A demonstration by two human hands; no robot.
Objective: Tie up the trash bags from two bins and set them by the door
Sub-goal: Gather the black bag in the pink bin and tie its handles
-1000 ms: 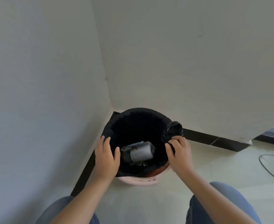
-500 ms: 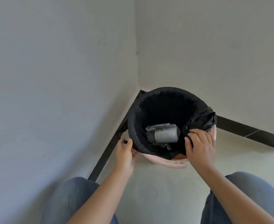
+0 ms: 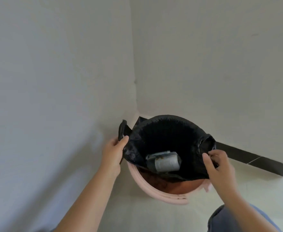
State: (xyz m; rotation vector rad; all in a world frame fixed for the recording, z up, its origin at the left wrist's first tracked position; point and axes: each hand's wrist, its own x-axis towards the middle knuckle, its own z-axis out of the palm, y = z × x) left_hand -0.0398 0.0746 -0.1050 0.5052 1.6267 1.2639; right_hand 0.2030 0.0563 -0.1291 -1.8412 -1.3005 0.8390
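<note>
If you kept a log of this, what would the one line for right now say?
step: freeing bag from bin | left hand: grips bag handle | right hand: pinches black trash bag edge | pink bin: near rim uncovered | bag: untied

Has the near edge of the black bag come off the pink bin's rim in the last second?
Yes. The black trash bag's near edge now sits inside and above the pink bin's rim, baring it; the left hand and right hand grip its handles.

Both hands [image 3: 114,152] [image 3: 218,164] grip the black bag [image 3: 167,136], apparently lifted off the pink bin [image 3: 155,188].
</note>
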